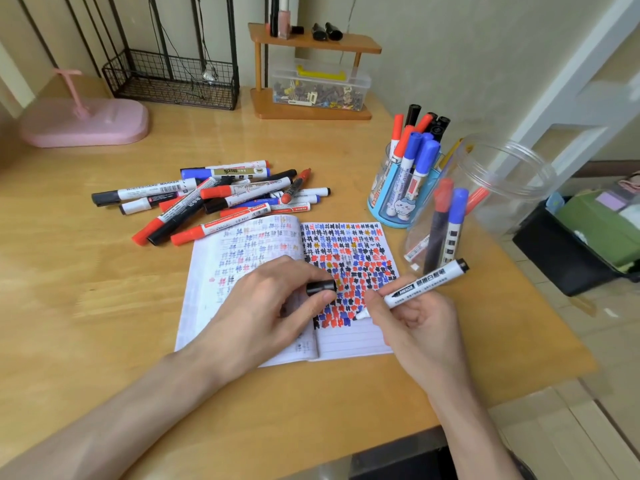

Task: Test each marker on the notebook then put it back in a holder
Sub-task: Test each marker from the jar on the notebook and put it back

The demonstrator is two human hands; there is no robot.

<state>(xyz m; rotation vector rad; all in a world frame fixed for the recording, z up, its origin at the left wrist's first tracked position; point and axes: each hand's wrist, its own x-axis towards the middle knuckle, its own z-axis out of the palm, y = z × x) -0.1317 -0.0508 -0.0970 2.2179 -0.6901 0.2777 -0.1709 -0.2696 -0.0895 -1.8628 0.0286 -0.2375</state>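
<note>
The right hand [412, 313] grips the marker [424, 284] like a pen, tip at the notebook [353, 336]; the left hand [273, 306] pinches its black cap [320, 287] and rests on the page. A short, light stroke in the bare lines below the marks should do (cap kept close). The clear jar [485, 199] stands just right; the blue holder [391, 202] behind; the untested pile [214, 199] lies upper left.

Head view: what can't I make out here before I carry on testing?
All in the head view:
- Tip of the marker: small, partly behind the right hand; contact with the notebook unclear.
- Middle of the notebook: hidden under the left hand holding the cap.
- The pile: lower markers buried; count unclear.
- The blue holder: its wall hides its markers' lower ends.
</note>
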